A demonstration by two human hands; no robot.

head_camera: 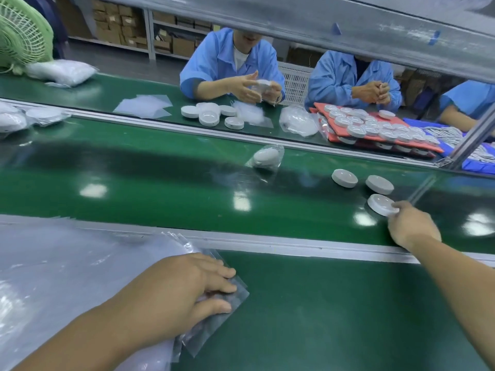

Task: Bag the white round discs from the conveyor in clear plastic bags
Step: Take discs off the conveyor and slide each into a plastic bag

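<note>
Three white round discs lie on the green conveyor belt at the right. My right hand reaches over the belt and pinches the nearest disc at its near edge. Two more discs sit just beyond it. My left hand lies with straight fingers on a small stack of clear plastic bags on the near green table. A bagged disc rests on the belt's far side.
A large heap of clear bags covers the near left. Across the belt, two people in blue coats handle discs; loose discs, bags and a red tray of discs lie before them. A green fan stands far left.
</note>
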